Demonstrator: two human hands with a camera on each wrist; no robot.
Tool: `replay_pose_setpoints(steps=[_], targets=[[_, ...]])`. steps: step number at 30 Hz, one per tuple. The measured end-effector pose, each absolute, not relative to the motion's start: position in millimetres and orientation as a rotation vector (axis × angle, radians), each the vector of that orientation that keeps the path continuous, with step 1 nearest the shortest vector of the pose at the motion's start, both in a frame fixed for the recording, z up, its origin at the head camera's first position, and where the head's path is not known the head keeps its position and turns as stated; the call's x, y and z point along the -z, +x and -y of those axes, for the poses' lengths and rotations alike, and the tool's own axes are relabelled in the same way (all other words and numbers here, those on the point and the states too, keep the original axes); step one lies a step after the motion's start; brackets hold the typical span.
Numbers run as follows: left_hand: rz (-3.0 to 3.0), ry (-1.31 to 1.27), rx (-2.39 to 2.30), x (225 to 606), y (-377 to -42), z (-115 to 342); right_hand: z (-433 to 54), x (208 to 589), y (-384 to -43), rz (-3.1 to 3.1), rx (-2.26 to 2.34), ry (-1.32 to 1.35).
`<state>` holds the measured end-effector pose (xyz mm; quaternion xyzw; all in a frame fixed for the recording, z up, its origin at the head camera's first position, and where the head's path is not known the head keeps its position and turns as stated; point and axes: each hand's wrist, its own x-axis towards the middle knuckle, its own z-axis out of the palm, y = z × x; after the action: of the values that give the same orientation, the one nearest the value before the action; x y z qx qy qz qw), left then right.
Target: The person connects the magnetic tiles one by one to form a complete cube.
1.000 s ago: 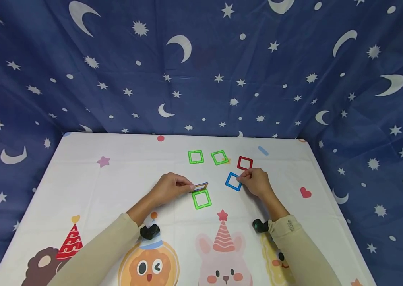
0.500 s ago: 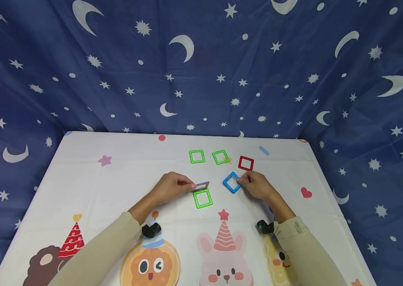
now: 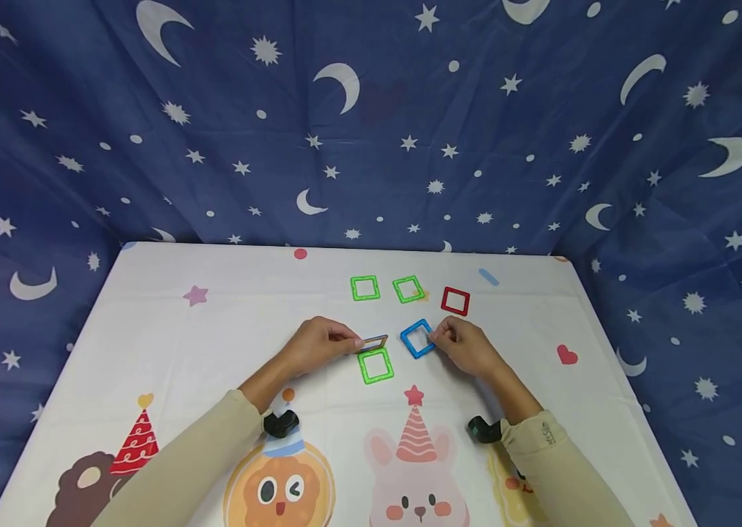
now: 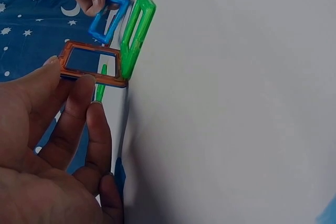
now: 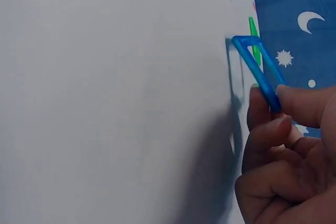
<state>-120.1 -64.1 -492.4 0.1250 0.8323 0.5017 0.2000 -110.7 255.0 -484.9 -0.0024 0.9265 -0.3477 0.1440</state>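
My left hand (image 3: 321,348) pinches an orange square magnetic tile (image 4: 107,80) between thumb and fingers. The orange tile stands raised along the far edge of a green square magnetic tile (image 3: 380,380) that lies on the table; in the left wrist view their edges meet at a corner. To the right, my right hand (image 3: 470,348) pinches a blue square magnetic tile (image 3: 408,347) by one corner. In the right wrist view the blue tile is tilted, and a shadow falls beside it. A small gap separates it from the orange and green tiles.
Behind my hands lie two more green tiles (image 3: 366,298) and a red tile (image 3: 457,290) on the white table cloth (image 3: 246,293) with printed cartoon animals. A blue curtain (image 3: 371,183) with moons and stars borders the table at the back and sides.
My right hand has moved the blue tile leftward, away from the red tile and closer to the orange one, turning it on the way. The left hand keeps its hold in place.
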Motion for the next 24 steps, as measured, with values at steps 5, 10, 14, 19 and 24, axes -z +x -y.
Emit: replay_pose_setpoints(steps=[5,10,14,19,24], targets=[[-2.316,0.35,-1.41,491.8,-119.8,63.1,-250.8,484.6,-109.2,-2.493,1.234,0.072],[-2.316,0.338,-1.412,493.3,-120.5,63.6,-248.0,487.0,-108.4,-2.316,1.306,0.234],[-2.316,0.341,-1.406,494.8,-120.5,65.2,-247.7,486.9,-107.3,-2.255,1.294,0.213],[-2.314,0.344,-1.41,494.1,-120.3,64.7,-248.8,483.7,-106.8,-2.136,1.379,0.162],[-2.309,0.347,-1.415,494.0,-119.5,64.6,-246.8,482.6,-106.1,-2.047,1.438,0.16]])
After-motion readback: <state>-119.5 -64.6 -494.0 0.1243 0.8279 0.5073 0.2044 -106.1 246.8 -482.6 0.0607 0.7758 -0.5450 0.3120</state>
